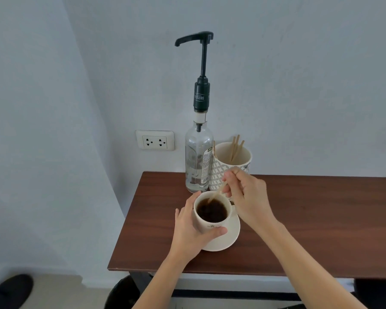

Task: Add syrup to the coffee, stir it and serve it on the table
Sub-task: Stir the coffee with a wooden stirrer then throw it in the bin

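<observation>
Over the saucer [231, 237], left grip [188, 228] clasps the cup [212, 216]; right grip [246, 192] apparently pinches a stirrer [216, 192]

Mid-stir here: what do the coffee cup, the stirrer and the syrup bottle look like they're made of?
Coffee cup: likely glazed ceramic, cream, smooth and opaque with a thick rim. Stirrer: thin, flat, pale tan stick, probably wood. Syrup bottle: clear and see-through, glass or hard plastic, can't tell which; its pump looks like black matte plastic.
</observation>
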A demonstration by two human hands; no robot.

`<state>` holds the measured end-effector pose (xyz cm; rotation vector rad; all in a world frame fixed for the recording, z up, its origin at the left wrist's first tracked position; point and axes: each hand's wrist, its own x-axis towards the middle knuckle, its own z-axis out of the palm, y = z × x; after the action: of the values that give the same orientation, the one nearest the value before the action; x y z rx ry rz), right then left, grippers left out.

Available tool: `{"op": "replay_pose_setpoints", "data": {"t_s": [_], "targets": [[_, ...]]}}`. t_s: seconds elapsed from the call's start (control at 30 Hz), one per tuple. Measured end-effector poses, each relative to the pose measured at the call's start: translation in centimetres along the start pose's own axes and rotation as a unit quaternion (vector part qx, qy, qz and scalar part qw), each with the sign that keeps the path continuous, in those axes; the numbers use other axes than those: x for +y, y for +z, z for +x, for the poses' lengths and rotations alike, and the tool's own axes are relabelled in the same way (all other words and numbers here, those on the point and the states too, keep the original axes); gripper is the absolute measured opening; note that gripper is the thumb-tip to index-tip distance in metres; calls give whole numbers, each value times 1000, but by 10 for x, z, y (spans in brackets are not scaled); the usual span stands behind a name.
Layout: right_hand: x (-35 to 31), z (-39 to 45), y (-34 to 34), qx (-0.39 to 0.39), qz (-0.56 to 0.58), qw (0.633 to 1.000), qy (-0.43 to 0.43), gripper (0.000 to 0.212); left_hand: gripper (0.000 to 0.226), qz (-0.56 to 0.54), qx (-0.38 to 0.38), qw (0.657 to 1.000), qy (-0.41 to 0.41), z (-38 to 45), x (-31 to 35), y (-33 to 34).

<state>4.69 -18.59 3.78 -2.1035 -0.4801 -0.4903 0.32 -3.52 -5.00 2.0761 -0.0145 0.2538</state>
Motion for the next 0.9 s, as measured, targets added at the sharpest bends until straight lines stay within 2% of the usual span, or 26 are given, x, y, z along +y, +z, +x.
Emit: {"op": "replay_pose_setpoints", "data": {"t_s": [0.1, 0.27, 0.4, 0.53, 0.67, 0.8, 0.9], "targets": [[9, 0, -12, 5, -84, 996, -25, 40, 91, -5, 5, 1000, 1, -1, 0, 0], [-3, -7, 1, -17, 30, 999, 26, 30, 92, -5, 1, 1000, 1, 0, -1, 0], [7, 0, -10, 19, -67, 998, -8, 32, 90, -15, 3, 1000, 3, -1, 0, -1], [1, -6, -1, -18, 21, 998, 51, 32, 91, -15, 2, 1000, 0, -1, -1, 0], [7, -1, -7, 38, -19, 998, 52, 31, 90, -20, -1, 1000, -1, -1, 0, 0], [6, -3, -7, 13, 32, 994, 105, 33, 90, -21, 0, 1000, 2, -1, 1, -1], [10, -1, -9, 41, -25, 995, 88, 33, 89, -23, -4, 1000, 2, -1, 2, -1]]}}
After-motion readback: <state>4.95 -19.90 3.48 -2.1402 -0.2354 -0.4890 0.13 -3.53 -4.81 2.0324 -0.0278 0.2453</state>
